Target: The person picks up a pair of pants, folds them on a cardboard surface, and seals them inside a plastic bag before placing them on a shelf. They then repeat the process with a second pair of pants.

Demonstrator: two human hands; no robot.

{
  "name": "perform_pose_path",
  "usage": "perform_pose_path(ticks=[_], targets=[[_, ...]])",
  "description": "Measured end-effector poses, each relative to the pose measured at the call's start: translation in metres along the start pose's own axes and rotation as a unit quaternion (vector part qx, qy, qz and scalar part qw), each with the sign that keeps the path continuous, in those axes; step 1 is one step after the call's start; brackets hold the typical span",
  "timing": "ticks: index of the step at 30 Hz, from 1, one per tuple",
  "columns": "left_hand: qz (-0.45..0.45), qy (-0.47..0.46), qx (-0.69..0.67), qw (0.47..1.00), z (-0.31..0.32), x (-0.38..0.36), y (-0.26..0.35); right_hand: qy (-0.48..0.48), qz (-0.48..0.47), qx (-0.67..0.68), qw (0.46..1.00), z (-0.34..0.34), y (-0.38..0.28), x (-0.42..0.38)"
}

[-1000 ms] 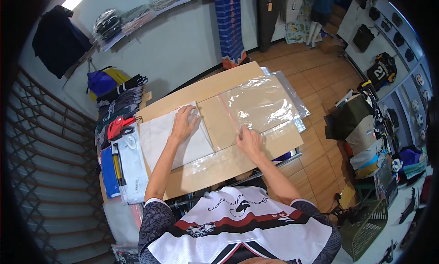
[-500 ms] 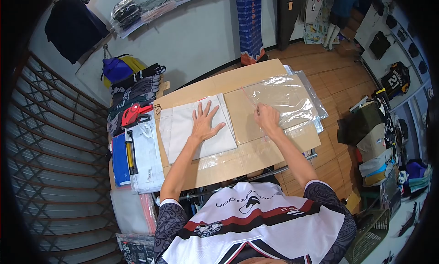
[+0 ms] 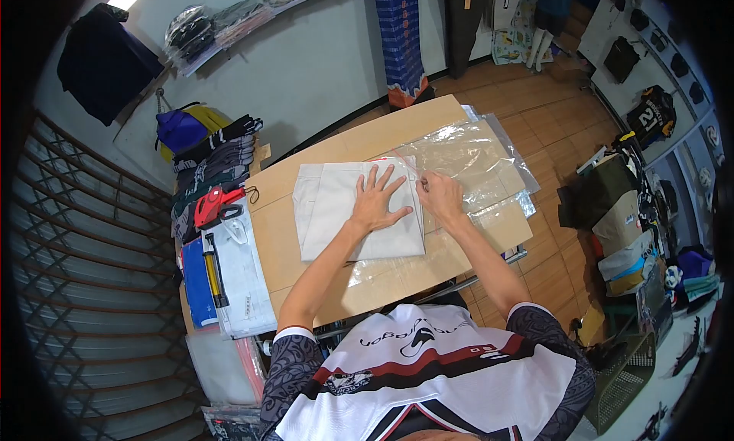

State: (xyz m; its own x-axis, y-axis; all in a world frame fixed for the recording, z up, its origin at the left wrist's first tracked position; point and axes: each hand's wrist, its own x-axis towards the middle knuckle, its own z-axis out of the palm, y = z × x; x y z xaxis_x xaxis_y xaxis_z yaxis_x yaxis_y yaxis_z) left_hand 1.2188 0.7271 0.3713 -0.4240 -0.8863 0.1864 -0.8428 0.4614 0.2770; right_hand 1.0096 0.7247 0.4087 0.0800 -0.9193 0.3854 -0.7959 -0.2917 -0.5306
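A folded light-grey cloth (image 3: 329, 219) lies on the cardboard-covered table (image 3: 283, 212). My left hand (image 3: 375, 202) rests flat on it, fingers spread. Just right of it, my right hand (image 3: 441, 196) is closed in a pinch on the edge of a clear plastic bag (image 3: 478, 162). The bag lies flat on the cardboard, and its open edge with a reddish strip meets the right edge of the cloth. Whether the cloth's edge is inside the bag is hard to tell.
Left on the table are a red tool (image 3: 216, 205), a black and yellow tool (image 3: 214, 277), a white package (image 3: 243, 265) and a blue package (image 3: 197, 280). Dark folded garments (image 3: 214, 162) are stacked behind. A green crate (image 3: 627, 380) stands at lower right.
The folded cloth has slid right under my left hand, up to the bag's edge. My right hand has shifted slightly left with the bag edge. The camera view has turned a little.
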Motion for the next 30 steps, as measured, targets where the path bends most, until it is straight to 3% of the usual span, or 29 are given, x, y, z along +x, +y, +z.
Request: perform_pose_path(ticks=[9,18,21,24,30], targets=[[-0.042,0.062,-0.005,0.997,0.015,0.034,0.012,-0.003,0.01,0.004,1.0,0.0,0.002,-0.031],[-0.022,0.082,-0.054,0.995,0.03,0.024,0.002,-0.055,0.135,-0.023,0.989,-0.016,0.002,-0.09],[-0.008,0.001,-0.077,0.997,0.005,-0.01,0.027,-0.101,0.19,-0.034,0.976,-0.026,-0.003,-0.097],[0.04,-0.061,-0.067,0.995,-0.022,-0.043,0.053,-0.087,0.186,-0.036,0.978,-0.023,0.001,-0.103],[0.038,-0.025,0.014,0.999,0.003,-0.06,0.048,-0.09,0.179,-0.005,0.98,-0.02,0.001,-0.104]])
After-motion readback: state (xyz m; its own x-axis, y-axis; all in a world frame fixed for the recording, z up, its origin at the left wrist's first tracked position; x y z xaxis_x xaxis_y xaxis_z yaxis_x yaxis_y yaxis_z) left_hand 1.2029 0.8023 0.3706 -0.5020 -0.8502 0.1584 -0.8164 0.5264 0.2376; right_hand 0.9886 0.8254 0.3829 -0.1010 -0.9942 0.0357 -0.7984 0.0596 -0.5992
